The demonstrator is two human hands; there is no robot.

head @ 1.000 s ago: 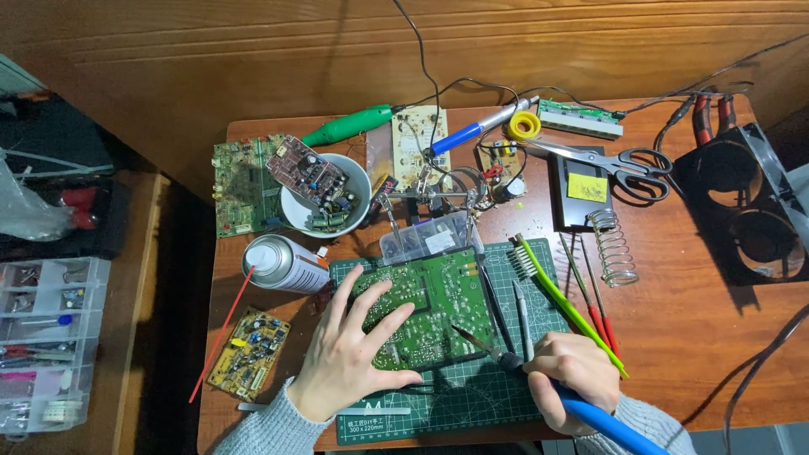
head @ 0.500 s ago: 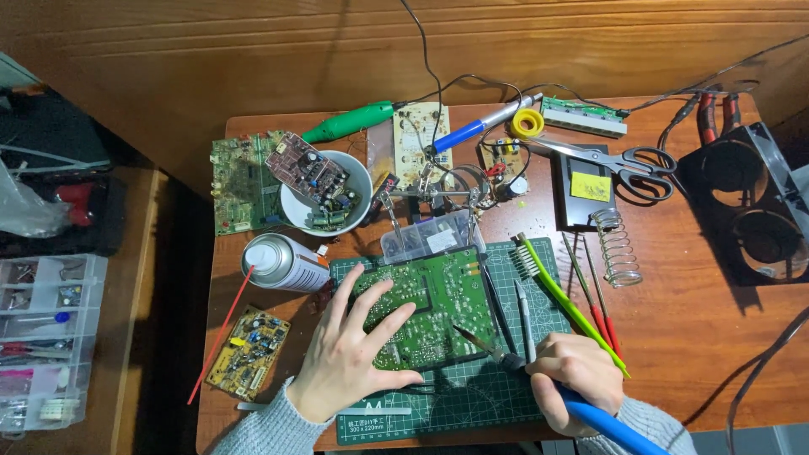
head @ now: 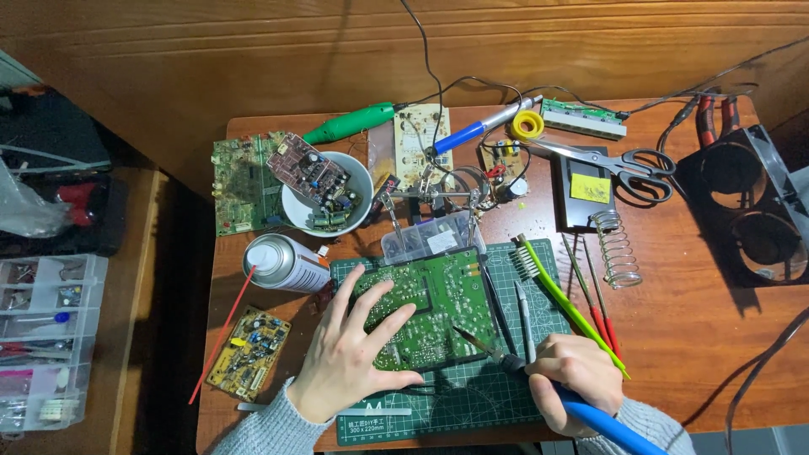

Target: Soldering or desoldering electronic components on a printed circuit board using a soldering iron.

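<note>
A green circuit board (head: pixel 438 299) lies solder side up on a dark green cutting mat (head: pixel 497 396). My left hand (head: pixel 350 354) rests flat on the board's left part with fingers spread, pressing it down. My right hand (head: pixel 573 375) grips a blue-handled soldering iron (head: pixel 590 413); its metal tip (head: pixel 468 337) points up-left and sits at the board's lower right corner. Whether the tip touches the board is unclear.
On the wooden table: a spray can (head: pixel 286 264), a small yellow board (head: pixel 249 354), a white bowl of parts (head: pixel 324 194), scissors (head: pixel 624 160), a green brush (head: pixel 569 303), tweezers (head: pixel 522 312), a spring iron stand (head: pixel 615 248), a black double fan (head: pixel 758 211). Parts drawers (head: pixel 46 337) stand at left.
</note>
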